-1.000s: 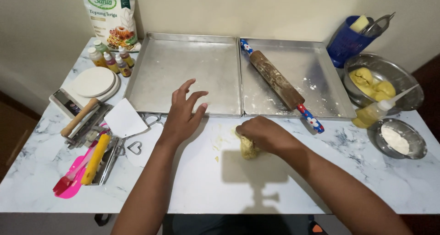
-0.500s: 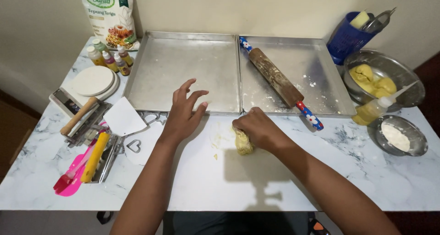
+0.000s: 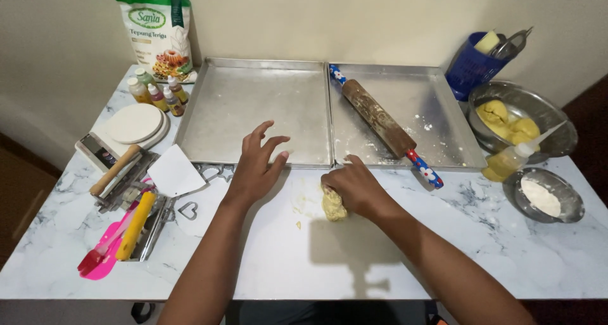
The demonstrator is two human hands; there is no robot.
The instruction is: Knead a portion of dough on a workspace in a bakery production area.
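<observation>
Marble surface (image 3: 266,261); two baking trays (image 3: 253,109), unfilled, no shapes cut. We press our right hand (image 3: 354,185), fingers curled round the yellow dough lump (image 3: 334,206), unrolled; left hand (image 3: 256,163) spread, holding nothing; rolling pin (image 3: 380,122) idle.

Bare white marble bench (image 3: 266,261) lies open in front; two shallow metal baking trays (image 3: 253,109) block the back, a pink spatula (image 3: 101,258) crowds the left.
</observation>
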